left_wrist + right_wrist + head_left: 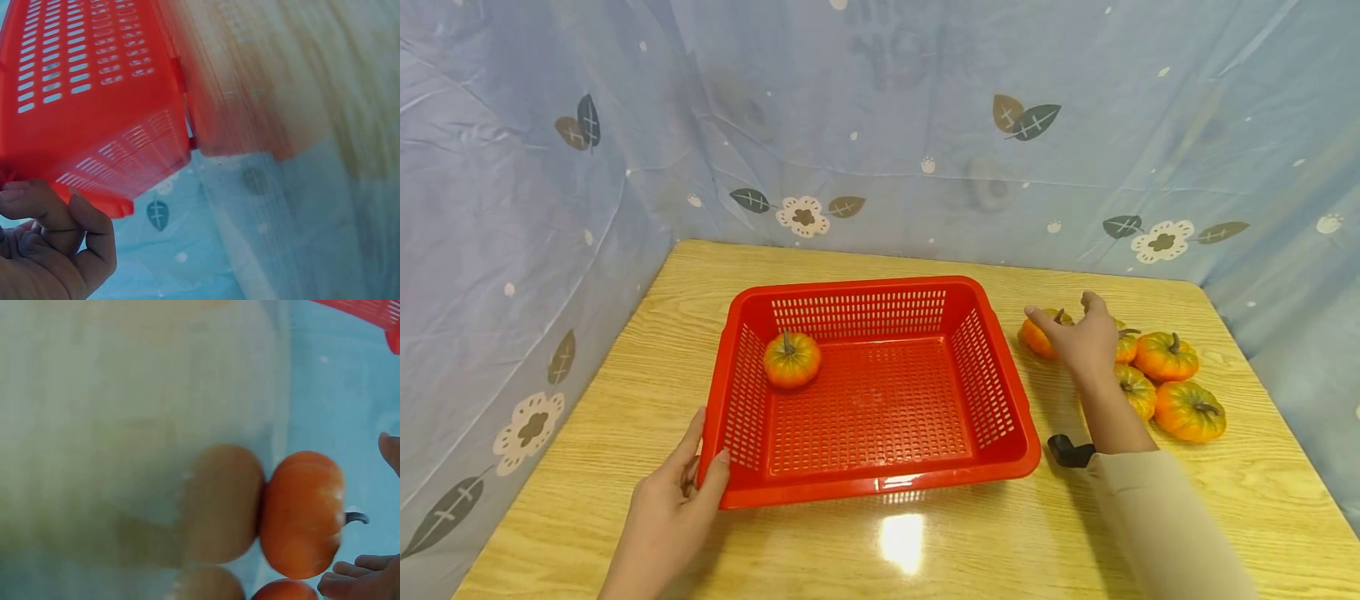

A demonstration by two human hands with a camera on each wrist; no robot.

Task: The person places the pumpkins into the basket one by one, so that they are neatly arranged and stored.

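A red plastic basket [820,492] with slotted walls stands on the table, one small orange-and-green pumpkin [792,360] inside at its left. My left hand [673,500] grips the rim at the near left corner, the thumb over the edge; the left wrist view shows its curled fingers [94,228] against the basket wall [81,131]. My right hand [1084,337] is spread over the right-hand pumpkins, thumb and fingers apart, holding nothing. Closest to it is the leftmost pumpkin [1037,340], partly hidden by the thumb. In the right wrist view, an orange pumpkin [303,515] lies between thumb and fingers and the table.
Several more pumpkins [1190,412] sit in a cluster to the right of the basket, partly covered by my right arm. A black device [1070,452] juts out at the right wrist. Blue patterned cloth [910,167] hangs behind and beside the wooden table [805,554].
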